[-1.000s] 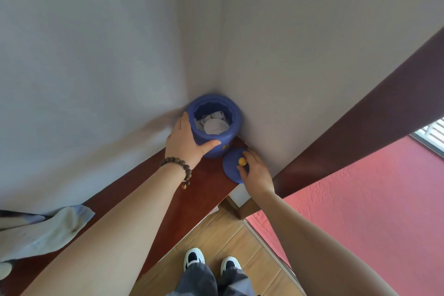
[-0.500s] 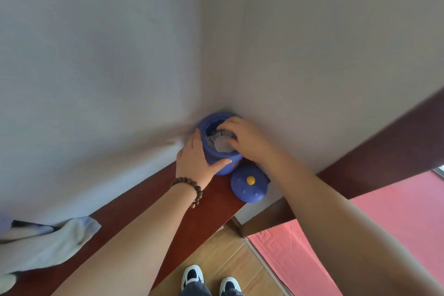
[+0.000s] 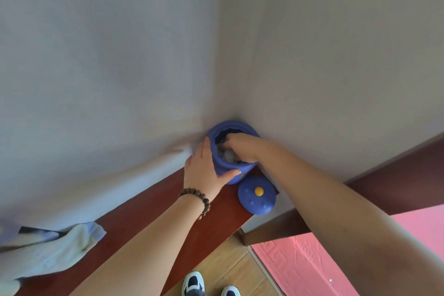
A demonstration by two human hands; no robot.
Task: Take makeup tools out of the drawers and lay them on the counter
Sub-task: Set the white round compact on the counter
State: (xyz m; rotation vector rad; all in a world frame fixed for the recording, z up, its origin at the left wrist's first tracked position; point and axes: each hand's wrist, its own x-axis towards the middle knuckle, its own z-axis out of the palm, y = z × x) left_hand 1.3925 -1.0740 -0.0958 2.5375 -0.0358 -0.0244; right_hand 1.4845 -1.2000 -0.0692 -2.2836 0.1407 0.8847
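- Head view: blue jar (image 3: 228, 170) sits in the wall corner at the far end of the red-brown counter (image 3: 149, 218); its lid (image 3: 257, 196) lies off, just beside it near the counter's end edge.
- Risk: lid partly overhangs that edge. A bump from the right forearm on the way out could knock it to the floor.
- Risk: jar mouth looks narrow against the hand. Pulling out with a full grip could snag the rim and tip or drag the jar; the left-hand brace is what prevents that.
- Risk: contents are small, pale and blurred; a weak pinch could drop pieces back in or onto the counter.
- Left hand (image 3: 204, 173): palm and fingers flat against the jar's left side, thumb wrapped round the front. It grips the jar from outside and steadies it. Bead bracelet (image 3: 197, 199) on the wrist.
- Right hand (image 3: 242, 148): reaches in over the rim from the right, wrist bent down, fingers curled inside the mouth among the contents. Cannot tell whether it has anything pinched; fingertips are hidden.
- Makeup tools: whatever is there sits inside the jar; none laid on the counter in view. No drawer visible.
- Pale cloth (image 3: 48, 250) lies at the counter's near left, well apart from the jar.
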